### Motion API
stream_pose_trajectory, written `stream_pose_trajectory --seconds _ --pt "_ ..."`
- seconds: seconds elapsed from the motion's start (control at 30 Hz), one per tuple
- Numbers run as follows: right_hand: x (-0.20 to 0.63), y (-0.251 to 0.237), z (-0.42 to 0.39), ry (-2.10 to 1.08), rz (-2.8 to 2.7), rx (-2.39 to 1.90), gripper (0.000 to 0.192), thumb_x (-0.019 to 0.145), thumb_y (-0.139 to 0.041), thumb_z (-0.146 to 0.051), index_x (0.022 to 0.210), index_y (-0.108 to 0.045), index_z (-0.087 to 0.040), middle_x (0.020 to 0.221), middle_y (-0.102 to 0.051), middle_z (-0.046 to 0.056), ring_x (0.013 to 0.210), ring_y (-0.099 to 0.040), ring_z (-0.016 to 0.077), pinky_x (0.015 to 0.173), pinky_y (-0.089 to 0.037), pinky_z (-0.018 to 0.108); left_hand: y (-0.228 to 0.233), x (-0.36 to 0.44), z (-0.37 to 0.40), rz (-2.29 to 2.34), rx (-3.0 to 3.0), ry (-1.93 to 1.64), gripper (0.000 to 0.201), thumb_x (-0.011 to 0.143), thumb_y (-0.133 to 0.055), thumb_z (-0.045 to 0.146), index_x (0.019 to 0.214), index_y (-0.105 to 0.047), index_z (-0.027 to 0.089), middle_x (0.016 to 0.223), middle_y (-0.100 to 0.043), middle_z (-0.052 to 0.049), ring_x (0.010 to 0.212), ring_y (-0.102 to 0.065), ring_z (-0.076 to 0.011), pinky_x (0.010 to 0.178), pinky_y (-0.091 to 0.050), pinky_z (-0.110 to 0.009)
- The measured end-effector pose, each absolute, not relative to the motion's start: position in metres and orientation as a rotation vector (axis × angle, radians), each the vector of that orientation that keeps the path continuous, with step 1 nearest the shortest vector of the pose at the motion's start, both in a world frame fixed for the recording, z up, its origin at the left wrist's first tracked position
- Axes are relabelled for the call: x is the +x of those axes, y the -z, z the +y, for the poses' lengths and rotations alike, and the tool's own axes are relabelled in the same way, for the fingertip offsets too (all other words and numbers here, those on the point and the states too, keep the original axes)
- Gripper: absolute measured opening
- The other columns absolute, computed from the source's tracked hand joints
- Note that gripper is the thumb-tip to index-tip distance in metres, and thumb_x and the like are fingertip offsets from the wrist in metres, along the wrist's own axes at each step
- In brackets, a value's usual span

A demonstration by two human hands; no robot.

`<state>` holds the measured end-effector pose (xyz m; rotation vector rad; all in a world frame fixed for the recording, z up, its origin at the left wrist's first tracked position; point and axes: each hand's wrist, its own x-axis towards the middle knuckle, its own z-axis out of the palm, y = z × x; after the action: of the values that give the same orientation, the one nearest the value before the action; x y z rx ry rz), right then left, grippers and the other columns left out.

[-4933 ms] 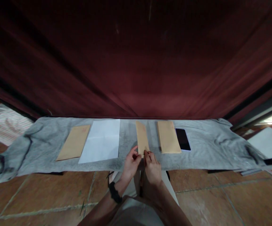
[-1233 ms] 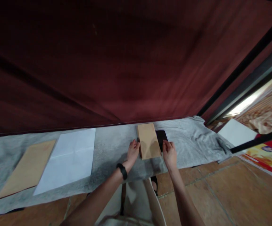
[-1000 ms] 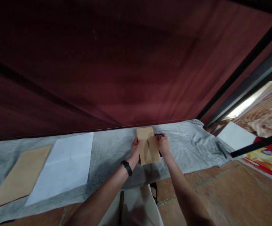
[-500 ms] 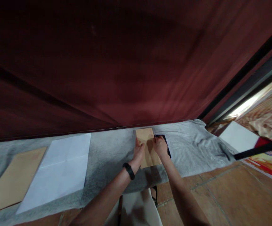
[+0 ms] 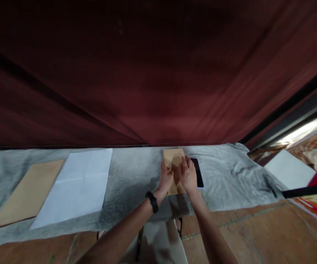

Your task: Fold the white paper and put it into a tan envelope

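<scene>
A narrow folded piece of brown paper lies on the grey cloth, its long side pointing away from me. My left hand, with a black band on the wrist, rests along its left edge, fingers stretched forward and thumb apart over the paper. On the right part of the paper lies my right hand, fingers extended and slightly spread, pressing on the surface. Just beyond that hand is a dark flat device like a phone or tablet, partly covered by it.
To the left, a large creased white sheet lies beside a larger brown sheet on the grey cloth. A dark red curtain hangs behind. A white chair is below me, and a white panel is at right.
My right hand has shifted from the paper's right edge, by the dark device, onto the paper, its fingers now more spread. The left hand stays at the left edge. The view has tilted slightly.
</scene>
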<state>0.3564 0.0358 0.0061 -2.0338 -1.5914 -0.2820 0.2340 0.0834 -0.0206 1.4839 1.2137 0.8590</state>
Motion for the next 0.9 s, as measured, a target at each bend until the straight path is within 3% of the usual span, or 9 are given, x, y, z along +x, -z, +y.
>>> stream_pose_trajectory --seconds 0.17,0.67,0.9 --pt "0.341 0.01 0.03 0.163 -1.726 -1.939 0.049 0.106 -0.032 -0.03 0.149 -0.047 -0.012 0.155 -0.047 0.019 0.149 -0.035 0.0294 0.118 -0.038 0.052 0.032 0.22 0.061 1.169 1.612 -0.802 0.08 0.082 -0.051 0.011 0.159 -0.029 0.01 0.17 -0.021 -0.018 0.157 -0.02 -0.0275 0.129 -0.02 -0.044" --pt "0.335 0.03 0.029 0.194 -1.787 -2.023 0.054 0.108 -0.027 -0.032 0.151 -0.043 -0.003 0.157 -0.044 0.025 0.151 -0.034 0.03 0.12 -0.033 0.052 0.038 0.218 0.051 1.184 1.919 -0.755 0.069 0.092 -0.045 0.014 0.159 -0.029 0.007 0.168 -0.023 -0.023 0.157 -0.02 -0.031 0.126 -0.029 -0.049" --pt "0.334 0.03 0.028 0.234 -1.782 -2.003 0.055 0.108 -0.029 -0.033 0.153 -0.04 -0.006 0.158 -0.042 0.025 0.151 -0.034 0.0315 0.118 -0.035 0.053 0.029 0.191 0.018 1.065 2.294 -0.771 0.076 0.091 -0.042 0.009 0.163 -0.019 0.012 0.17 -0.019 -0.017 0.158 -0.015 -0.0282 0.126 -0.029 -0.049"
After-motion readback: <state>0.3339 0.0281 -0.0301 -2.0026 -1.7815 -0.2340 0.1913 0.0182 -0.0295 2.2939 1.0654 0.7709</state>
